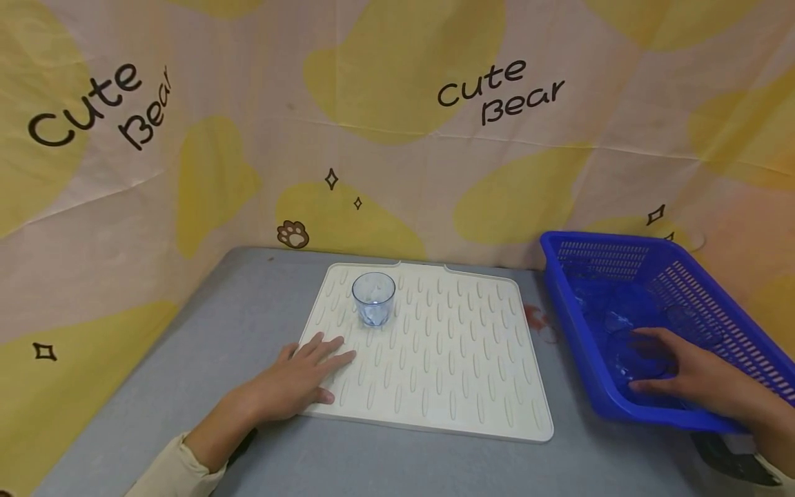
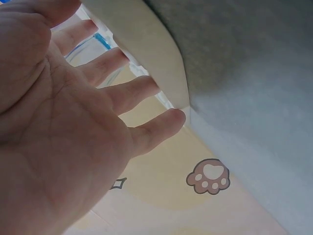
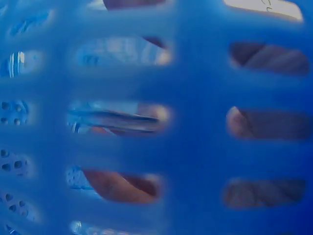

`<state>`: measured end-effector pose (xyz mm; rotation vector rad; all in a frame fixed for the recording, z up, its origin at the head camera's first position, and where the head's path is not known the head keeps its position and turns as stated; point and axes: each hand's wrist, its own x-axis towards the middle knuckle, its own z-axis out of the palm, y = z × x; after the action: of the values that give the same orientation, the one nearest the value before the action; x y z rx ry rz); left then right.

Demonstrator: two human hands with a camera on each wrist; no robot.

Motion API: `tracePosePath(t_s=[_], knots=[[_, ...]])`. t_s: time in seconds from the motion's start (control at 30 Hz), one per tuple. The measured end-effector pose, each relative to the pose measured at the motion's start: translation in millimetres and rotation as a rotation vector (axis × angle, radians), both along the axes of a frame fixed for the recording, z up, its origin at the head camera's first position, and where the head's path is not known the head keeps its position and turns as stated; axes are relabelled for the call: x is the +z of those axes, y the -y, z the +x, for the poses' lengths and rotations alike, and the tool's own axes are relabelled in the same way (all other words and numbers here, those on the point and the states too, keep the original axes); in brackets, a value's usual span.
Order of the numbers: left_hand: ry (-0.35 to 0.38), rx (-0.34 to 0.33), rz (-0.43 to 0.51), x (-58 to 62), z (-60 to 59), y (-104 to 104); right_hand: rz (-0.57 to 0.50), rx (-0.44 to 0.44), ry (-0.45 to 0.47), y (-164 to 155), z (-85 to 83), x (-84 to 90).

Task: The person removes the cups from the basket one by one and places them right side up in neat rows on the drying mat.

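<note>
1. Right hand [image 1: 695,376], at 4 o'clock, reaches into the blue basket [image 1: 574,331]; fingers curl round a clear cup [image 1: 640,355] lying there.
2. Left hand [image 1: 298,376], fingers spread, presses the drying mat [image 1: 459,359] flat.
3. Step judged: retrieval. Next move calls for lifting the cup clear of the basket wall.
4. One tumbler [image 1: 374,298] stands on the mat at 11 o'clock.

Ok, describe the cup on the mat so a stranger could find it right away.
Find the cream ribbed mat in the middle of the grey table. Near its far left corner stands a small clear bluish cup, upright, just beyond the left hand. The other glassware lies in the blue basket.
</note>
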<state>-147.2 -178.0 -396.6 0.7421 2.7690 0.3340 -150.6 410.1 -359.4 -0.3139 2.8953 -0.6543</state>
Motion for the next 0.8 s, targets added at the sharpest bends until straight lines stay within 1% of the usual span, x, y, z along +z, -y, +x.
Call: tracePosePath(t_s=[0.1, 0.17, 0.27, 0.4, 0.7, 0.8], knots=[[0.001, 0.0, 0.002, 0.1, 0.3, 0.3, -0.037, -0.009, -0.046, 0.6, 1.6, -1.1], [0.004, 0.003, 0.003, 0.2, 0.8, 0.4, -0.085, -0.019, -0.078, 0.4, 2.1, -2.1], [0.013, 0.012, 0.004, 0.4, 1.6, 0.7, -0.153, -0.041, -0.1, 0.7, 2.1, -2.3], [0.019, 0.018, 0.004, 0.6, 2.7, 0.9, -0.21, -0.058, -0.084, 2.9, 1.8, -0.5], [0.009, 0.007, 0.011, 0.2, 2.1, 0.5, -0.213, -0.083, -0.052, 7.0, 3.8, 7.2], [-0.001, 0.0, 0.01, 0.1, 1.1, 0.2, -0.237, -0.098, -0.053, 7.0, 5.6, 8.3]])
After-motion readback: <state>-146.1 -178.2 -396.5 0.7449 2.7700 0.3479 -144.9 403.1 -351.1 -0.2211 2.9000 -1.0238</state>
